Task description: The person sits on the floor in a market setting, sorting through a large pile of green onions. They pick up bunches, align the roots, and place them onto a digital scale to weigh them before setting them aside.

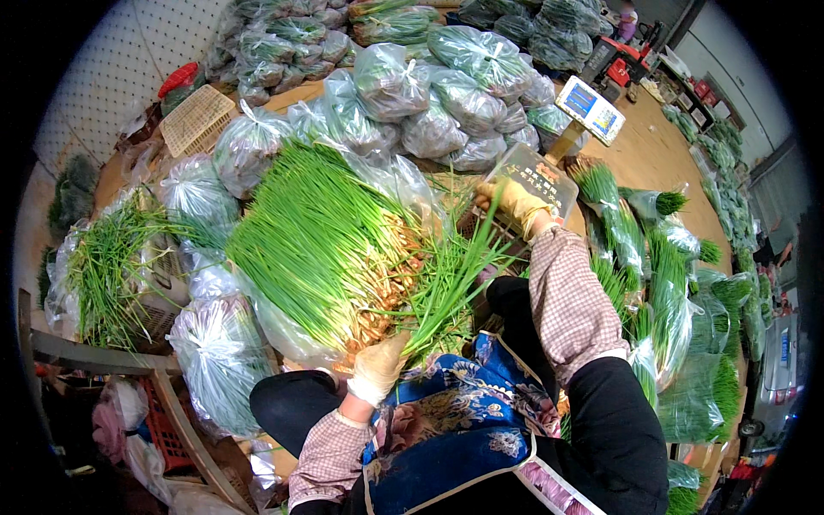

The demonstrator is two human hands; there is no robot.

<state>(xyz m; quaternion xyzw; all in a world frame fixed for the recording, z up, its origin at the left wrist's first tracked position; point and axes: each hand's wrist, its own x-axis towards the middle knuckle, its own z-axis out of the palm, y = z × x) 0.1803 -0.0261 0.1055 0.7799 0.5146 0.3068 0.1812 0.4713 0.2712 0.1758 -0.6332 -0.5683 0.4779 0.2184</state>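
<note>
My left hand (378, 367), in a pale glove, is closed at the lower edge of a big pile of green onions (318, 245). A loose bunch of green leaves (451, 300) fans up and right from it. The pile lies on clear plastic, its leaves to the upper left and its brownish root ends toward me. My right hand (519, 206), in a yellowish glove, is raised beside the scale's platform (541, 180). Its fingers are curled, and a thin leaf tip from the bunch reaches them; the exact grip is partly hidden.
Filled plastic bags (412, 99) are heaped beyond the pile. The scale's display (590, 110) stands on a post. Bagged green onions (669, 292) line the right side. Loose trimmings (116, 266) cover a basket at left, near a wooden frame (94, 354). A car (777, 378) stands far right.
</note>
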